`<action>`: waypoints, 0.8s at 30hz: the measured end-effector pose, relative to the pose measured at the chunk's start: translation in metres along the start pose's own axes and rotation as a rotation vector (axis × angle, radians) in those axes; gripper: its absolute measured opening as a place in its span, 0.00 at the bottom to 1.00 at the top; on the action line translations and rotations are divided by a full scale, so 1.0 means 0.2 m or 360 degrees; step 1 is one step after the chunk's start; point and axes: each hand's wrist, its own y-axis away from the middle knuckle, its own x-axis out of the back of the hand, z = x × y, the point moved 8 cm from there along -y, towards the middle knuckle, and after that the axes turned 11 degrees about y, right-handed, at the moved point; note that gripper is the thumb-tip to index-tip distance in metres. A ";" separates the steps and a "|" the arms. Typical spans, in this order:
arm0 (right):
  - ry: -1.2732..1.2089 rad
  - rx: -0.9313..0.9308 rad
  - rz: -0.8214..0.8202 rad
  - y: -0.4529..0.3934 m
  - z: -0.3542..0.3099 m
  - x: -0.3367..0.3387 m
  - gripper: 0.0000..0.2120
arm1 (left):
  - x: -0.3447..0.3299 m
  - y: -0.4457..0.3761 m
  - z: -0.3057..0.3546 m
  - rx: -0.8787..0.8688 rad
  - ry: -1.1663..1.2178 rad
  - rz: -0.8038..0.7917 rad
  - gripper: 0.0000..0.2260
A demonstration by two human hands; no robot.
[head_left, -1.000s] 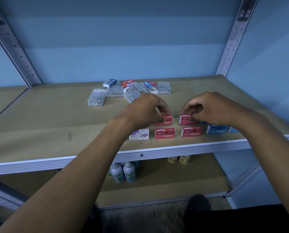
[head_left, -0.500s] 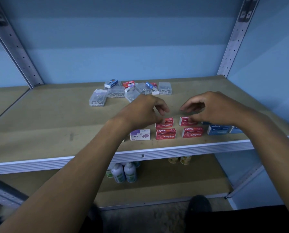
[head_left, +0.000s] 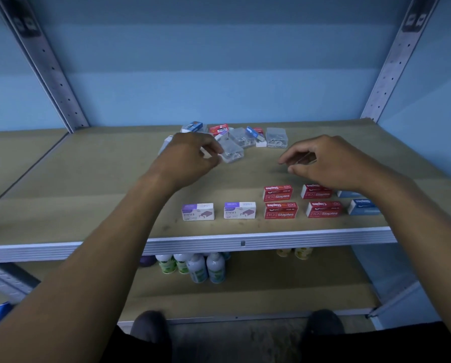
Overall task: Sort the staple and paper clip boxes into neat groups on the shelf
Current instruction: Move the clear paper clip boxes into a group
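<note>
The left hand (head_left: 190, 158) hovers at the mixed pile at 12 o'clock on the brown board shelf (head_left: 88, 184), fingers curled at a clear plastic paper clip box (head_left: 232, 153); whether it grips cannot be told. The right hand (head_left: 323, 163) hovers with fingers loosely curled, holding nothing. Four red cardboard staple boxes (head_left: 280, 210) sit grouped at 5 o'clock, two purple-and-white staple boxes (head_left: 198, 211) just left, blue boxes (head_left: 363, 206) right.
</note>
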 end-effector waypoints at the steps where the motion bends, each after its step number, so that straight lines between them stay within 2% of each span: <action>1: 0.0017 0.0014 -0.0014 -0.02 -0.02 -0.02 0.09 | 0.04 0.00 -0.05 0.0042 -0.0035 0.0049 0.06; 4: 0.0061 0.0057 -0.0070 -0.07 -0.10 -0.10 0.11 | 0.11 0.00 -0.21 0.0202 -0.0190 0.0111 0.10; 7: 0.0115 0.0083 -0.0095 -0.14 -0.18 -0.16 0.18 | 0.14 0.00 -0.32 0.0334 -0.0320 0.0095 0.17; 14: 0.0116 0.0033 -0.0119 -0.31 -0.34 -0.28 0.33 | 0.12 -0.01 -0.42 0.0430 -0.0391 0.0002 0.27; 20: 0.0209 -0.0012 -0.0210 -0.41 -0.36 -0.39 0.33 | 0.07 -0.02 -0.45 0.0465 -0.0396 -0.0117 0.36; 24: 0.0305 -0.0025 -0.0270 -0.45 -0.37 -0.44 0.30 | 0.05 0.00 -0.47 0.0531 -0.0397 -0.0207 0.36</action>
